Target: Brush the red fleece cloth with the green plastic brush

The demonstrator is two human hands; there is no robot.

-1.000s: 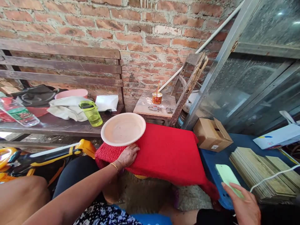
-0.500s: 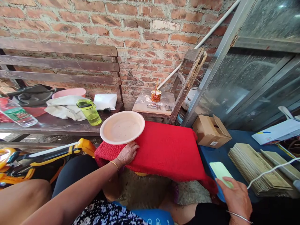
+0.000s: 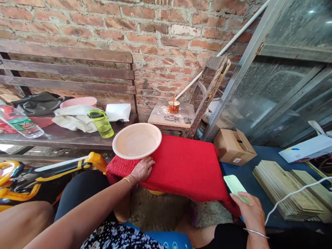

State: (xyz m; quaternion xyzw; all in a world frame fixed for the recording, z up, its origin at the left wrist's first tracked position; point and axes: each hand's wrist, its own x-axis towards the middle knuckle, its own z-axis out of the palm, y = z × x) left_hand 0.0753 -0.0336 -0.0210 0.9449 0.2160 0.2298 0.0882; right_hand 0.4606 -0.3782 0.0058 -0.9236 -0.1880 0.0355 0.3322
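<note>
My right hand [image 3: 250, 209], with a silver bangle at its wrist, is closed on a pale green smartphone [image 3: 236, 188]. The phone is over the right edge of a red cloth [image 3: 192, 166] that covers a low table. My left hand [image 3: 143, 168] rests on the cloth's near edge, its fingers loosely bent and holding nothing I can see. Just beyond those fingers stands a shallow pinkish-white basin [image 3: 137, 141], its inside bare except for small specks.
A wooden bench [image 3: 59, 138] at the left bears a green water bottle [image 3: 102, 124] and cloths. On a chair [image 3: 160, 117] are an incense tin [image 3: 173, 106] and padlocks. At the right lie a cardboard box [image 3: 233, 147], stacked boards [image 3: 285, 190] and a white cable [image 3: 290, 193].
My right hand has brought the phone left and slightly up, from the blue surface toward the red cloth. My left hand stays by the basin. The view has shifted slightly.
</note>
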